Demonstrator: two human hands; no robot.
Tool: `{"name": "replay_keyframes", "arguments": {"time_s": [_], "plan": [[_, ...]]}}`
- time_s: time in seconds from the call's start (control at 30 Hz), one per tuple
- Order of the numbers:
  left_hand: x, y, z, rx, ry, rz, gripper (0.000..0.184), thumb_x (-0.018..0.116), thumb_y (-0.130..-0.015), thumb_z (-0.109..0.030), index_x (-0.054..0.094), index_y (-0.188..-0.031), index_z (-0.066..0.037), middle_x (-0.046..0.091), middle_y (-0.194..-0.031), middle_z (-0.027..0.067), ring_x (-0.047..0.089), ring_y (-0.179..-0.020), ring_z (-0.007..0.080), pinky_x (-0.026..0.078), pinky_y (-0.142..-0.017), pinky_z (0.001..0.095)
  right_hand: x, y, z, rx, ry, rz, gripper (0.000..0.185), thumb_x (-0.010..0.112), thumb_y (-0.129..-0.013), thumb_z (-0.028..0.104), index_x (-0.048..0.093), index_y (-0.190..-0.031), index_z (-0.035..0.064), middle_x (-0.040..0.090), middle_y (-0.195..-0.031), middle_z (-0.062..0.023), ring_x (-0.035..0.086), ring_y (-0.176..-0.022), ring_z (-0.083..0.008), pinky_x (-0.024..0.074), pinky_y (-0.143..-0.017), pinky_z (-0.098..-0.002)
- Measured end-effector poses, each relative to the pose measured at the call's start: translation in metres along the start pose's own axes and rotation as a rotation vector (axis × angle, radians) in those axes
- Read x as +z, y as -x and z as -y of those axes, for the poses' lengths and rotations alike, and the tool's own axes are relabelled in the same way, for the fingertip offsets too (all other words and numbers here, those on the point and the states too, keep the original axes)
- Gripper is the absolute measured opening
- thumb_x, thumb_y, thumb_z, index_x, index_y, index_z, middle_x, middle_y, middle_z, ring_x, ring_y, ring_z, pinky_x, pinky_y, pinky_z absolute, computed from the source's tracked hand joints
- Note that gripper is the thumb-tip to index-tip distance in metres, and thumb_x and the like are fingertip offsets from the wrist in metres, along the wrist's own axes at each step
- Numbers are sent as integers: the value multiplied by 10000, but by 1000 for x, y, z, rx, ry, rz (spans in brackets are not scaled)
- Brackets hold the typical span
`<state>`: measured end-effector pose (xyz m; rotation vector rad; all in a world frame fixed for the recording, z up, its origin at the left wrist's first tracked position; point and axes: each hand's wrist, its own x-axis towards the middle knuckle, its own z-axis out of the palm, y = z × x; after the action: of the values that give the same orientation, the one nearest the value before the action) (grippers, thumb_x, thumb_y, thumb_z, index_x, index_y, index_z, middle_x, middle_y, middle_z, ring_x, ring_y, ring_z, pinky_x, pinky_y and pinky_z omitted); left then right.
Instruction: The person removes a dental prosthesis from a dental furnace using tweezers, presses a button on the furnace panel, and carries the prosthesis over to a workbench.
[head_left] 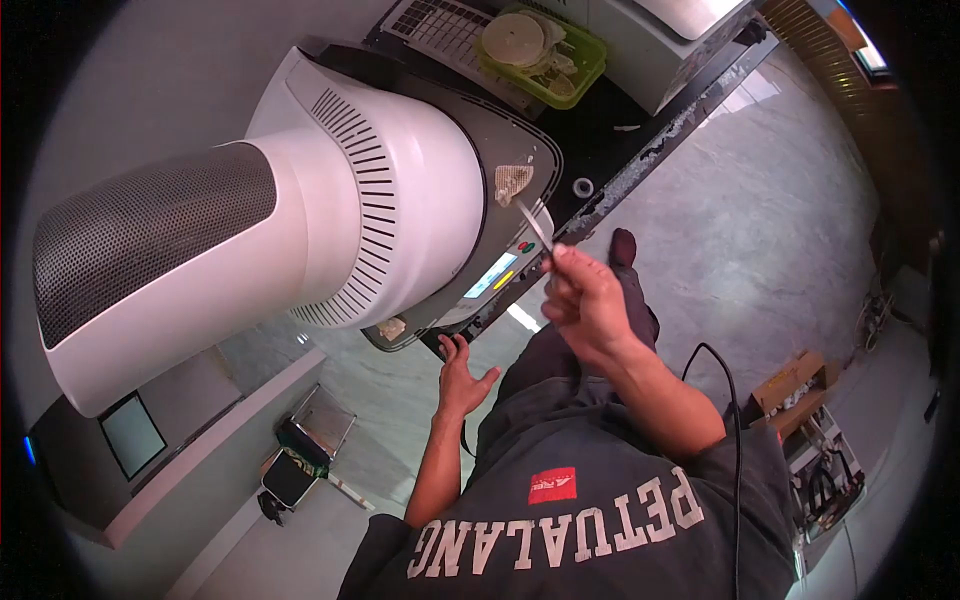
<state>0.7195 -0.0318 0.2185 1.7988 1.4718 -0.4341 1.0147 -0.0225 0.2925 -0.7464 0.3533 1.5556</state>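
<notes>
My right hand (590, 300) is closed around a slim metal tool (534, 225) that looks like tweezers. The tool's far tip reaches a pale, mesh-patterned piece (513, 181) on the dark top plate (490, 135) of a white machine; whether it grips or only touches the piece I cannot tell. Below the front edge, my left hand (465, 380) holds nothing, its fingers apart. A lit display (491, 275) with coloured buttons sits on the front, between my hands. Another pale piece (391, 328) rests at the plate's lower left corner.
The machine's big white rounded body (410, 190) fills the left. Behind it are a keyboard (440, 35) and a green tray (590, 75) with pale pieces. A small ring-shaped roll (583, 187) lies near the worn table edge. A black cable (735, 430) hangs over my shirt.
</notes>
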Motion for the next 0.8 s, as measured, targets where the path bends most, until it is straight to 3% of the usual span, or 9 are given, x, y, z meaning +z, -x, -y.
{"name": "replay_keyframes", "arguments": {"time_s": [0.1,0.2,0.33,0.47,0.8], "plan": [[0,0,-2,-12,2,-14,1045,798,-753,-369,190,-1500,36,78,-1539,358,151,-1435,475,261,-1151,438,-7,-5,6,-110,-7,-31,224,556,-983,270,570,-895,64,272,-545,81,191,-460,-55,187,-473,-248],[1,1,-3,-11,-19,-19,1043,802,-750,-363,195,-1496,42,82,-1536,363,162,-1427,486,274,-1146,444,-4,2,-3,-13,14,13,225,556,-983,270,567,-897,63,271,-544,80,186,-456,-52,184,-464,-250],[1,-1,-1,-11,-20,-23,1043,804,-747,-366,201,-1493,44,78,-1536,364,173,-1423,491,285,-1140,448,-11,-3,6,-91,-20,-20,223,553,-985,268,560,-893,65,269,-551,82,194,-467,-54,190,-472,-250],[4,-2,1,-14,-33,-19,1045,801,-748,-378,202,-1495,40,73,-1538,362,181,-1420,493,288,-1137,449,-7,2,-3,0,-14,17,226,557,-983,270,560,-900,60,273,-550,81,186,-464,-50,189,-467,-249],[4,-1,4,-4,-21,-24,1047,794,-749,-398,201,-1498,32,76,-1542,355,178,-1423,492,285,-1139,448,-11,-3,-2,-78,-38,-35,223,549,-987,263,560,-880,68,264,-543,85,193,-464,-57,186,-473,-255]]}}
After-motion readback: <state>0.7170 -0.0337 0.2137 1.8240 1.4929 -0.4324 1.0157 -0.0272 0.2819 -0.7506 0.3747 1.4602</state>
